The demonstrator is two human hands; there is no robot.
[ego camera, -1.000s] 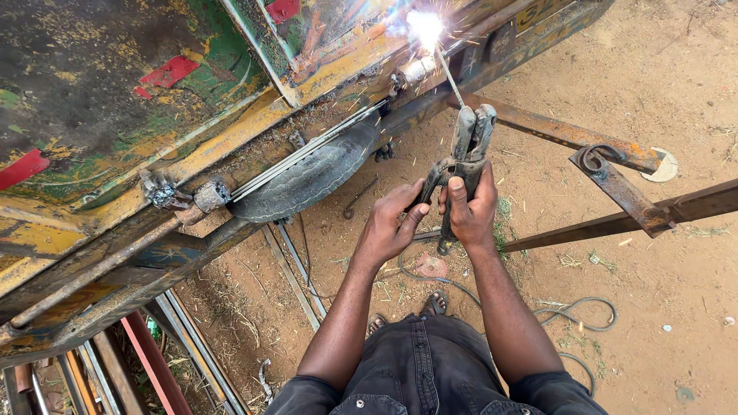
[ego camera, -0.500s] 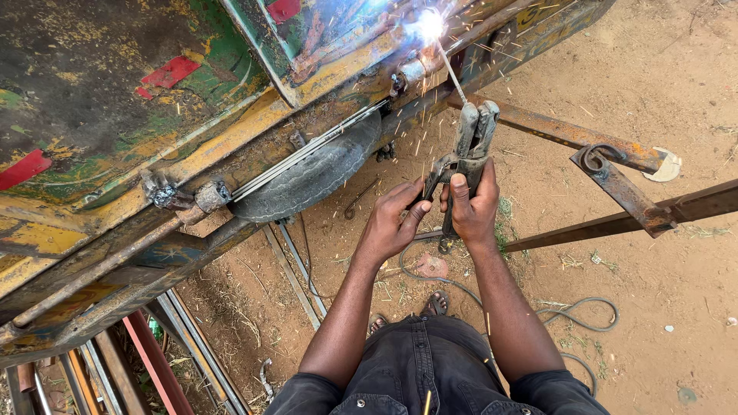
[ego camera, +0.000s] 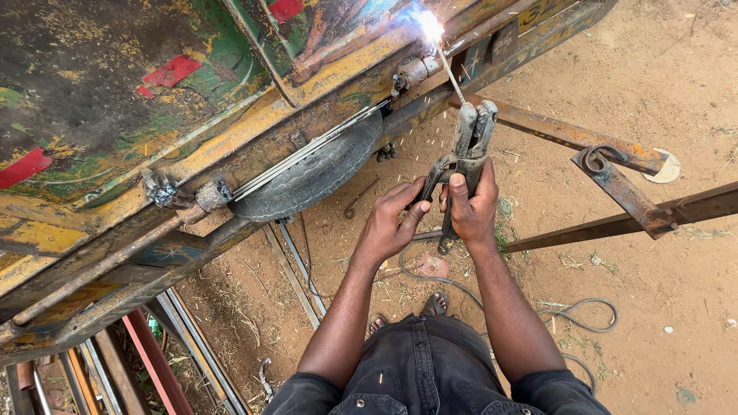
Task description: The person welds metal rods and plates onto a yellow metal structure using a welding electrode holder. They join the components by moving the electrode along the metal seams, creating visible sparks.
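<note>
Rusty, rough metal bars [ego camera: 569,134]; chipped, matt painted body [ego camera: 115,92]; worn grey metal holder [ego camera: 470,134].

Outdoor yard, daylight. Ground [ego camera: 661,92] bare reddish-brown dirt, scattered dry grass and small debris. Left and top: old vehicle body [ego camera: 115,100], worn green, yellow and red paint, rust patches. Tyre [ego camera: 315,173] tucked under its edge. Rusty steel bars [ego camera: 615,223] cross at right, hook-shaped bracket on one. Grey cable [ego camera: 584,315] loops over dirt. Metal strips [ego camera: 161,361] lie lower left.
</note>
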